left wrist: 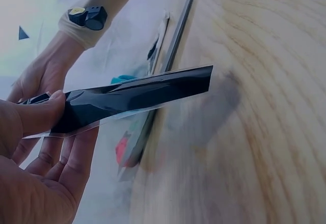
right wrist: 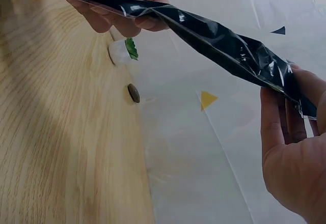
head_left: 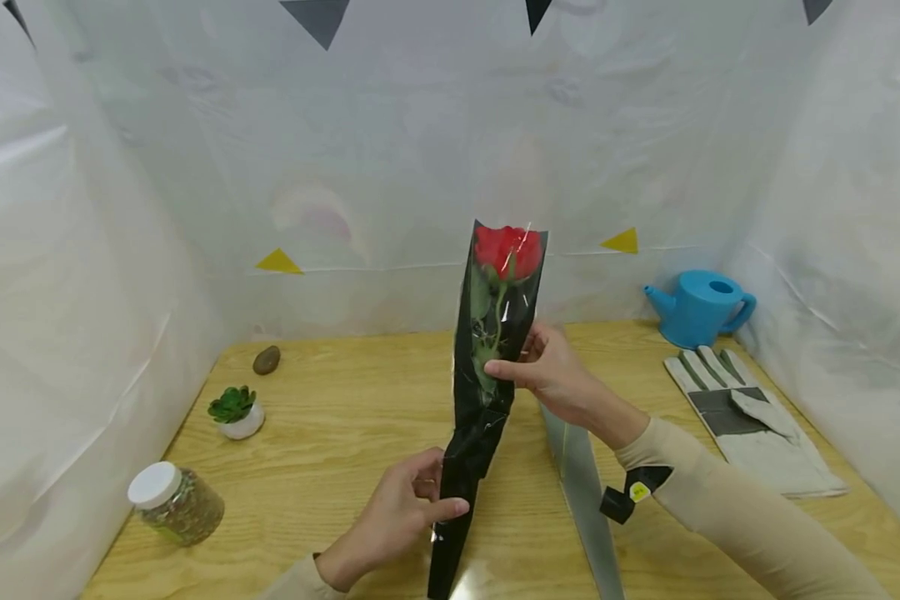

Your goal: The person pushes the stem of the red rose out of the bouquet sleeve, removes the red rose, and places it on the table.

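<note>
A single red rose [head_left: 508, 252] stands nearly upright in a tapering sleeve [head_left: 468, 433], clear in front and black behind. My right hand [head_left: 551, 375] grips the sleeve below the bloom, thumb across the front. Lower down, my left hand [head_left: 412, 500] pinches the narrow black end between thumb and fingers. In the left wrist view, that black end [left wrist: 153, 94] juts out past the left thumb, above the table. In the right wrist view, the sleeve [right wrist: 229, 46] slants between both hands, creased along its middle.
Under my right arm lies a long grey tapering sleeve [head_left: 585, 492], red showing at its far end [left wrist: 120, 150]. On the right are a blue watering can [head_left: 697, 308] and work gloves [head_left: 750, 425]. On the left are a stone [head_left: 267, 360], potted succulent [head_left: 236, 412] and lidded jar [head_left: 180, 504].
</note>
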The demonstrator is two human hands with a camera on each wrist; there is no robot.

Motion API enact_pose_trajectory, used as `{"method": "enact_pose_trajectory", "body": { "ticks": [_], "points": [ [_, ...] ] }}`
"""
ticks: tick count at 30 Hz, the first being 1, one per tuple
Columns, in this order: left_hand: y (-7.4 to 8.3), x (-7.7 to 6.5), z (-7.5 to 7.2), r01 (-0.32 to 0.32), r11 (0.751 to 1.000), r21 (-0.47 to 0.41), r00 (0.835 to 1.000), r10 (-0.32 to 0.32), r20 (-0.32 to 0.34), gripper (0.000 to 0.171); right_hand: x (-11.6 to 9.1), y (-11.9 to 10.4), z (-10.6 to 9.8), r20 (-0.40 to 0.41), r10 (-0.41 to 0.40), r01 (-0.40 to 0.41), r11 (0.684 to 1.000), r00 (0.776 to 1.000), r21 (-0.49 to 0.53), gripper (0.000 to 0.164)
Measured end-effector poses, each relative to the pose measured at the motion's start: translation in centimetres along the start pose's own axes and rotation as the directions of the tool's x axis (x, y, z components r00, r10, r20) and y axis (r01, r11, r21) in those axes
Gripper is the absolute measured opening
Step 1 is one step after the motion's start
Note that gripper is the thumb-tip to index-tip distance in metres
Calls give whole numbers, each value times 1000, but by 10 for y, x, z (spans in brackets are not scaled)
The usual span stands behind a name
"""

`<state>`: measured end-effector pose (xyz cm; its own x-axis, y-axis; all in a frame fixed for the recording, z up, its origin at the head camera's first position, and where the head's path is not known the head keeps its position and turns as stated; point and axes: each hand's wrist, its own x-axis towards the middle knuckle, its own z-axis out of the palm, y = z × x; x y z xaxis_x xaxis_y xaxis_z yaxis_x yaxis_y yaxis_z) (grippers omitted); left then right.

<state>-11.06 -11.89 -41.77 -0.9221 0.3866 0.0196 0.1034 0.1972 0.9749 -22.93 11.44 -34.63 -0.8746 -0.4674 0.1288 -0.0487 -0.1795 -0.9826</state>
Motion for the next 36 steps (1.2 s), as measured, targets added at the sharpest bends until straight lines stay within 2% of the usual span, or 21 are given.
{"method": "enact_pose_trajectory", "body": {
  "ticks": [5,12,17,24,28,36],
  "points": [
    [1,1,-3,-20,1000,-16,1000,20,4,23,-2,1,1,5,1,-1,1000,1000,-17,55],
    [0,0,-1,4,998,-59,1000,-3,12,24,-6,7,3,-17,50,-51,998,999,-37,60],
    [2,1,0,6,999,-46,1000,-5,10,28,-6,11,3,-7,40,-41,998,999,-50,59],
    [5,1,-2,17,999,-33,1000,-18,-3,22,-7,12,4,21,26,-25,997,999,-77,58],
    [6,2,-1,29,999,-20,999,-30,-14,30,-8,13,5,40,17,-13,994,999,-108,56],
    [6,6,1,2,999,32,999,0,-50,34,-9,15,6,41,9,-4,992,999,-124,54]
  ]
}}
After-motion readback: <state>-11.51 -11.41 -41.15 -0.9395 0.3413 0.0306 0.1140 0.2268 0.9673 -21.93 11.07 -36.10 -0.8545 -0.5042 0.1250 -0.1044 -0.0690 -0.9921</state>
